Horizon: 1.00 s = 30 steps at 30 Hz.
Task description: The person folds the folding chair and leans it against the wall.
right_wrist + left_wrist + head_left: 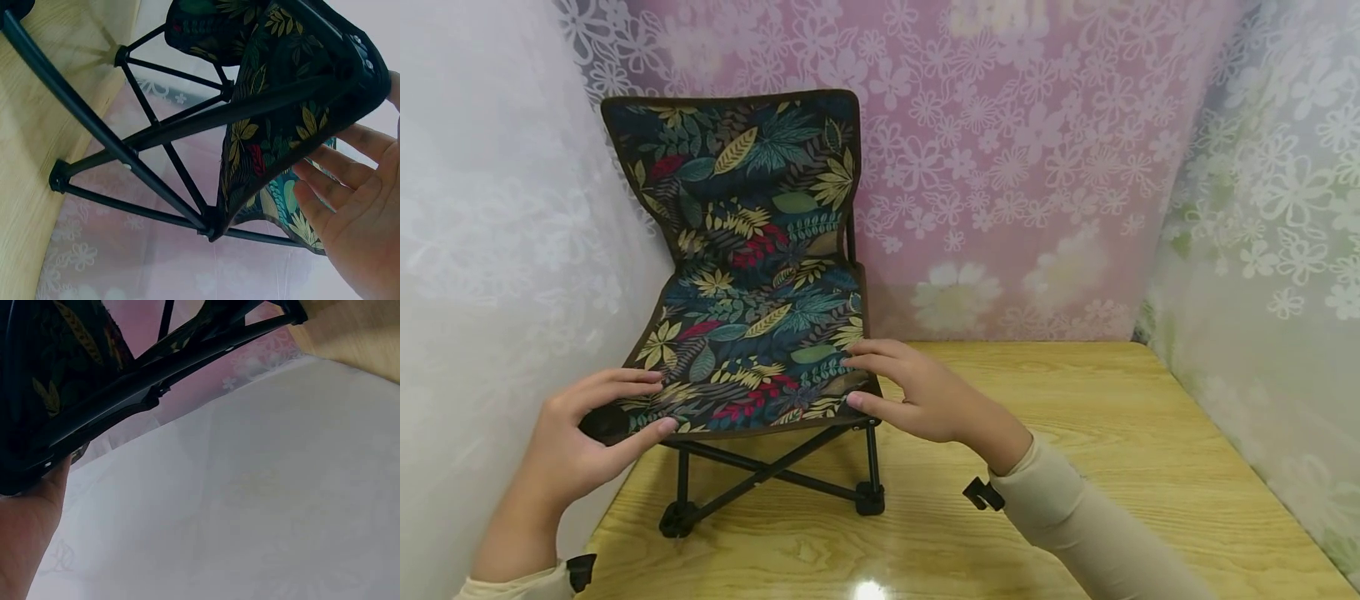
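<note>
1. Chair (760, 321): unfolded, upright on the surface (1037, 417), seat front between the two sets of fingers.
2. Left hand (568, 442): at the chair's left front corner. Fingers (613, 379) extended over the seat's left edge, thumb apart from them toward the front edge, black corner in the gap. Left wrist view hides the tips behind the frame, so can't tell how hard they bear.
3. Right hand (925, 396): at the seat's right edge near the front. Fingers loosely spread, nearly straight, tips over the fabric edge, thumb apart below them in the head view. Not pinching anything.
4. Backrest (745, 175): beyond both sets of fingers, same dark leaf-print fabric as the seat.
5. Crossed black legs (760, 477): below and between the fingers, black feet (870, 498) on the surface.
6. Pink floral backdrop (1030, 150): behind the chair, beyond the fingers. White panel (490, 250) left of the left fingers, floral panel (1262, 250) well right of the right ones.
7. Beige sleeves (1052, 500): behind the fingers, black clip (983, 493) at each cuff.
</note>
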Motion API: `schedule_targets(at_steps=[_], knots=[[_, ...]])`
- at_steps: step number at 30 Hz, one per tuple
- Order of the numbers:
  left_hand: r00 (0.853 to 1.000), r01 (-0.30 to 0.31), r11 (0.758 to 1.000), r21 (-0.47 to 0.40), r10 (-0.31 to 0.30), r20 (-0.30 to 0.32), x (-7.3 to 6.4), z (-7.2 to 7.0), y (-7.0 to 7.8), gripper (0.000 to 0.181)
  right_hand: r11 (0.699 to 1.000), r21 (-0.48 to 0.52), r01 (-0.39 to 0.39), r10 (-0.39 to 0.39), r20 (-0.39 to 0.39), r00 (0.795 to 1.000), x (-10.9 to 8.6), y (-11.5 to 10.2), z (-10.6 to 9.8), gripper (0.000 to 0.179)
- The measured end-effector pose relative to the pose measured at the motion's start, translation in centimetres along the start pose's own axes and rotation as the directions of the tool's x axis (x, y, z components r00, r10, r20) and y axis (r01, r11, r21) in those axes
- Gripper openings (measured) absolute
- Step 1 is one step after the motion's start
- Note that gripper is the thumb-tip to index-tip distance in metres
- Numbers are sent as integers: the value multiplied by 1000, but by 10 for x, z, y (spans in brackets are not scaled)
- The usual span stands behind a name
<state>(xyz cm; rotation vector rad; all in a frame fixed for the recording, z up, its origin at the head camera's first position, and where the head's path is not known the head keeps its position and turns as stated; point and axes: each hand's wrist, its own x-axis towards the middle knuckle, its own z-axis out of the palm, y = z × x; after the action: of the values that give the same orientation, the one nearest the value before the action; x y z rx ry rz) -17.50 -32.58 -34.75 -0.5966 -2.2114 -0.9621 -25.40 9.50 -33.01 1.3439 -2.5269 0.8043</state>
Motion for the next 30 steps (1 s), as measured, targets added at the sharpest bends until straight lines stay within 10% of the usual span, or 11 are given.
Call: schedule_targets(at_steps=[18, 30], knots=[[999, 33, 999, -4, -33, -29, -15, 7, -11, 55, 974, -94, 206, -207, -1, 978, 8, -8, 20, 50], [993, -63, 996, -61, 56, -107, -18, 14, -15, 53, 978, -166, 126, -118, 57, 991, 11, -17, 27, 54]])
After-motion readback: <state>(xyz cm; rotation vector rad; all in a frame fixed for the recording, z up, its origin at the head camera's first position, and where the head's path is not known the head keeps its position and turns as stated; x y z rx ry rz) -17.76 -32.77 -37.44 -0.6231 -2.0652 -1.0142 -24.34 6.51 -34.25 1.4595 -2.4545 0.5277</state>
